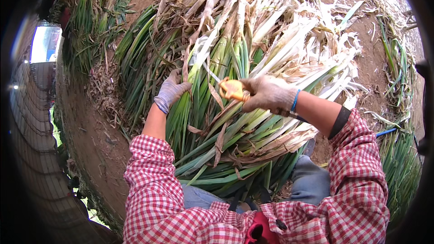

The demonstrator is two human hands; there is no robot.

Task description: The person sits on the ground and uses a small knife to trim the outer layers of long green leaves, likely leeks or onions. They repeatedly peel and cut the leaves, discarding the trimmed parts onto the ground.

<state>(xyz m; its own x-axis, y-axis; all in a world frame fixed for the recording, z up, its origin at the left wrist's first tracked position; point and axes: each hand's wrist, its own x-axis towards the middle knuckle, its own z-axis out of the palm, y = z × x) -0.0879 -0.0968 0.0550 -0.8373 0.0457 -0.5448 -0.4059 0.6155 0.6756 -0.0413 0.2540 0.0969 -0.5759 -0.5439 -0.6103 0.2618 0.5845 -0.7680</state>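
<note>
Looking down over the big heap of long green-and-white leek stalks with dry brown outer leaves (pixel 253 63), I see it spread across the bare brown earth floor (pixel 95 131) and run right up to my lap, stalks crossing each other at every angle. That tangle is the first risk as I judge it: pull one stalk and its neighbours may drag along or snap at the white shaft.

My left hand in a grey-violet knit glove (pixel 171 91) is closed around one upright green leek stalk (pixel 194 70) near where green turns pale, holding it apart from the rest. My right hand in a grey-brown knit glove (pixel 267 95) is clamped on the yellow-orange handle of a small knife (pixel 233 89), whose thin blade (pixel 211 73) points up and left, toward the held stalk and close to the left fingers. The hands are apart, with the knife between them.

That is the sharper worry: the blade tip sits near the gloved left thumb, and a slip along the slick stalk could carry it into the knit fabric. Loose dry leaf strips (pixel 217 97) hanging over the handle could also snag the stroke. I cannot tell whether the blade already touches the stalk.
</note>
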